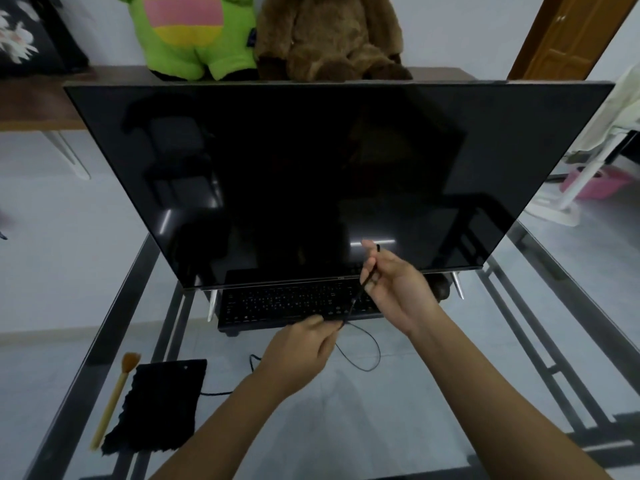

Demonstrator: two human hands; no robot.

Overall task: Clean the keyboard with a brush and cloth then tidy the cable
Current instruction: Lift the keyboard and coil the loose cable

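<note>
Keyboard rear hidden under monitor; key legends blurred.

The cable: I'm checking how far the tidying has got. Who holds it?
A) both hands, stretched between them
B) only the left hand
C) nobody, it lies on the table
A: the cable runs taut from the left hand to the right hand.

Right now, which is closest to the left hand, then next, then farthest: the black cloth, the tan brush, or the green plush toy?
From the left hand:
1. Black fuzzy cloth, just to its left on the glass table.
2. Tan wooden-handled brush, left of the cloth.
3. Green plush toy, far back behind the monitor.
</note>
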